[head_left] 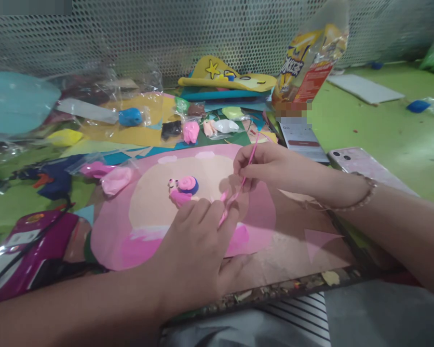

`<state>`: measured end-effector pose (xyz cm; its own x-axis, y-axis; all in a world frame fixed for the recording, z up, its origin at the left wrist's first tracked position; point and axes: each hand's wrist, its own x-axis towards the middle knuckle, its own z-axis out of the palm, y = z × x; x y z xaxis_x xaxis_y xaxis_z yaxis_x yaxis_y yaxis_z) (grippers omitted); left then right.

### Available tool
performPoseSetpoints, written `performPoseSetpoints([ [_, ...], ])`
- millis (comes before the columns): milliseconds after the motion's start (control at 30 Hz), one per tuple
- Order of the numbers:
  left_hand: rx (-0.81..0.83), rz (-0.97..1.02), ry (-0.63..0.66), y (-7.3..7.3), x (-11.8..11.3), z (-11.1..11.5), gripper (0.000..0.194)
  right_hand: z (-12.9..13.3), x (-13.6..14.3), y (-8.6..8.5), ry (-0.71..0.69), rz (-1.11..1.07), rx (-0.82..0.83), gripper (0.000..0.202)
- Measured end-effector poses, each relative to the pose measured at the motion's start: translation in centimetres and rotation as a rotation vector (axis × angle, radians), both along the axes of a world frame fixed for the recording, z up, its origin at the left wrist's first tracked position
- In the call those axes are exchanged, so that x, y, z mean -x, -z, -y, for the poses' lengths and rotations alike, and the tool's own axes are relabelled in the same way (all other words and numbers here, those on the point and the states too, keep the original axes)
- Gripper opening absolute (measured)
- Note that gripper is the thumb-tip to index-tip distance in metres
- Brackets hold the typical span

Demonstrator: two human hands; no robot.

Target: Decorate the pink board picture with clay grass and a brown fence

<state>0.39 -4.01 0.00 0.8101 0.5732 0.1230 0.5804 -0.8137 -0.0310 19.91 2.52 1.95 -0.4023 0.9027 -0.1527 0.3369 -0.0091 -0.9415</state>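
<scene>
My right hand point(262, 161) pinches a thin pink strand point(252, 153) between thumb and fingertips, above the right part of a pink paper shape point(110, 231). The strand slants down to my left hand point(198, 236), where its lower, twisted-looking end sits between the curled fingers. Just beyond the left fingers lies a small clay snail point(188, 184) with a pink spiral shell edged in blue. Part of its pink body is hidden behind that hand. The paper carries a beige oval point(152, 193) and rests on a brown board point(292, 262).
Bagged clay lumps, including a pink one point(191, 131) and a blue one point(130, 116), lie behind the paper. A glue gun point(54, 176) and magenta device point(32, 236) stand left. A drink bottle point(311, 62), a yellow hat-shaped cutout point(227, 77) and a phone point(369, 166) are farther right.
</scene>
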Motion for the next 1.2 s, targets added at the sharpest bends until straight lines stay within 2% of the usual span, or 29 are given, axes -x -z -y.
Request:
performPoseSetpoints([
  [167,-0.037,-0.01,0.113,-0.21,-0.13,0.26,0.044,0.13,-0.05,-0.04,-0.023,0.035,-0.021,0.019],
  [333,0.022,-0.008,0.025,-0.11,-0.07,0.25,0.055,0.31,0.12,-0.11,-0.056,0.054,-0.037,0.018],
  [500,0.054,-0.015,-0.006,-0.03,0.06,0.3,0.057,0.26,0.06,0.14,-0.087,0.08,-0.021,0.017],
  [1200,0.047,0.001,0.001,0.1,-0.05,0.14,0.05,0.27,0.36,-0.05,-0.106,0.01,0.117,0.019],
])
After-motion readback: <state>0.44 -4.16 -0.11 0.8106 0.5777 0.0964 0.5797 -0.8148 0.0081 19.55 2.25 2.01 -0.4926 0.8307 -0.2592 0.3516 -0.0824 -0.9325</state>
